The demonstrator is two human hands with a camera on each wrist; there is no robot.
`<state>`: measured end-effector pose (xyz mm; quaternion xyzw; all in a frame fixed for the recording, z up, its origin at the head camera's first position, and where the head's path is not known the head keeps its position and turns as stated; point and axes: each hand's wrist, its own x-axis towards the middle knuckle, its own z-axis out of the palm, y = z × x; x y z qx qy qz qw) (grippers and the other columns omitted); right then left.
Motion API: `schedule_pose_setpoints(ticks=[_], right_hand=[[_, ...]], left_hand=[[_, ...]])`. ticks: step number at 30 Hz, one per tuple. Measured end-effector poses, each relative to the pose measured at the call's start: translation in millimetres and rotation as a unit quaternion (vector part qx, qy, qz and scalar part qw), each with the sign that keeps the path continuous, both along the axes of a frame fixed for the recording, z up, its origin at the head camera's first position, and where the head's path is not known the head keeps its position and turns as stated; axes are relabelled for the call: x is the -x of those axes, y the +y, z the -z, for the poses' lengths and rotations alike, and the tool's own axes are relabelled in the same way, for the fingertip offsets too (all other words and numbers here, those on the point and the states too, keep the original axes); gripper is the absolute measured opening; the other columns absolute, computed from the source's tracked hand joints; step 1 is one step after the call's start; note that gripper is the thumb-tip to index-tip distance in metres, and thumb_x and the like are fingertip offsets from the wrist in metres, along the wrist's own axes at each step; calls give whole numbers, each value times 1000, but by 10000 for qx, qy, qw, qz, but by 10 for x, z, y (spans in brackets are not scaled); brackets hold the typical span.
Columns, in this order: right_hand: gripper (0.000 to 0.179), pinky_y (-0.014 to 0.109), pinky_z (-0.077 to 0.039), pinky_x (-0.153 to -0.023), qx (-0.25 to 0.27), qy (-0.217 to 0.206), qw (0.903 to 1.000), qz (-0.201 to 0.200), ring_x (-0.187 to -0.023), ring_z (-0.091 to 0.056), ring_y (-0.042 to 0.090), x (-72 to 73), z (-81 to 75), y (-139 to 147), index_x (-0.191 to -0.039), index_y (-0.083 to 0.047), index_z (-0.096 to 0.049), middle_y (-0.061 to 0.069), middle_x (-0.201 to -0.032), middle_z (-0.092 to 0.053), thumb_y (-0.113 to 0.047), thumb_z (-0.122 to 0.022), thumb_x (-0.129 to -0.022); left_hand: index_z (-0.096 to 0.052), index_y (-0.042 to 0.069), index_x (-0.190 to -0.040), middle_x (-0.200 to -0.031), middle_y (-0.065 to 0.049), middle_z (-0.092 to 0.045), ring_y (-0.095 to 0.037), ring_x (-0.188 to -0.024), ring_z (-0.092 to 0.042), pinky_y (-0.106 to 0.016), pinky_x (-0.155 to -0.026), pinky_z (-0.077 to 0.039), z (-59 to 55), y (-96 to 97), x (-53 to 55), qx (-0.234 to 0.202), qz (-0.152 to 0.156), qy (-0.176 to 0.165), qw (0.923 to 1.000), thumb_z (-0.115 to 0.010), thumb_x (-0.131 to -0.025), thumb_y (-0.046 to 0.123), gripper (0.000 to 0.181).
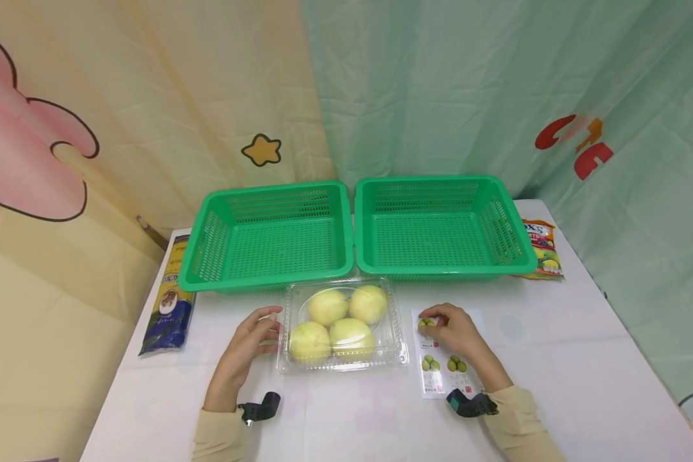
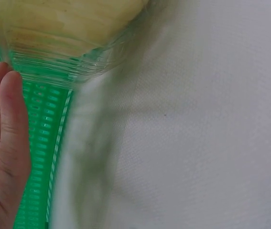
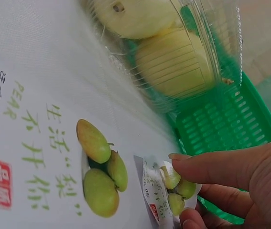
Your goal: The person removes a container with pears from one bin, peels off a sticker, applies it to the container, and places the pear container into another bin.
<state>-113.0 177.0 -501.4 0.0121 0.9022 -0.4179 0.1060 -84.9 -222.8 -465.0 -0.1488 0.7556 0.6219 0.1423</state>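
A clear plastic clamshell box (image 1: 401,350) with several pale yellow pears (image 1: 352,337) inside stands closed on the table. At its left side is my left hand (image 1: 251,343), its fingertips right at the box's edge and its fingers loosely extended. To the right of the box lies a white sticker sheet (image 1: 430,378) printed with green pears and writing. Over its upper left part, my right hand (image 1: 456,330) pinches a pear sticker (image 3: 171,188) between thumb and fingers. In the right wrist view, this sticker is bent and lifted at an edge.
Two green plastic baskets (image 1: 265,282) (image 1: 444,269) stand side by side behind the box, with nothing in them. A blue and yellow packet (image 1: 170,308) lies at the left, and an orange snack bag (image 1: 545,253) sits beside the right basket. Curtains hang behind the table.
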Motion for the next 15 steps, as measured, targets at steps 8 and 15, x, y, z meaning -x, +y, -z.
schedule_pose_setpoints(ticks=[8,15], right_hand=[[29,23,-39,-65,128,-47,9999,-8,-78,-49,15,-5,7,10,-112,-3,-72,10,-96,-65,-14,-77,-86],[17,25,-39,-66,195,-171,9997,17,-76,-47,16,-8,0,21,-99,-5,-75,7,-89,-65,-17,-75,-87]], left_hand=[[-50,5,-142,-102,-4,-61,-14,-90,-61,-27,-78,-57,-3,2,-3,10,11,20,10000,-46,-103,18,41],[-50,5,-142,-100,-3,-60,-12,-88,-61,-27,-77,-57,9,-4,-8,-56,21,46,10000,-46,-103,17,40]])
